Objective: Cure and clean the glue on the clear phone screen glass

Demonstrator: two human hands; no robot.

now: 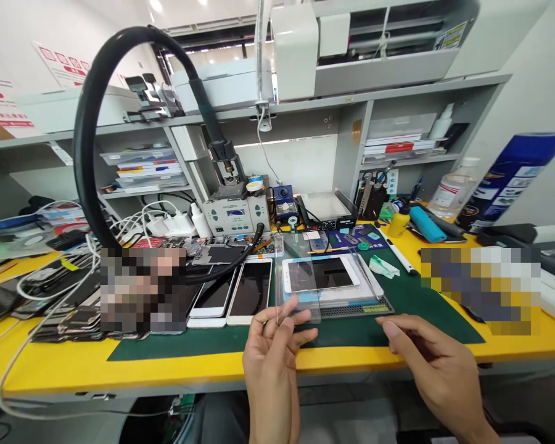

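My left hand pinches a thin, clear rectangular sheet by its lower left edge, holding it upright. It looks like a phone-sized transparent protector. Behind the sheet, a white-framed phone with a dark screen lies face up on a light block, partly seen through the film. Under that block is a dark perforated pad. To the right, my right hand hovers over the front edge of the table, thumb and forefinger pressed together; whatever may be between them is too small to make out.
White phones and piled phone parts lie left on the green mat and yellow table. A thick black hose arches from a hot-air station. A white pen, crumpled tissue and bottles stand right.
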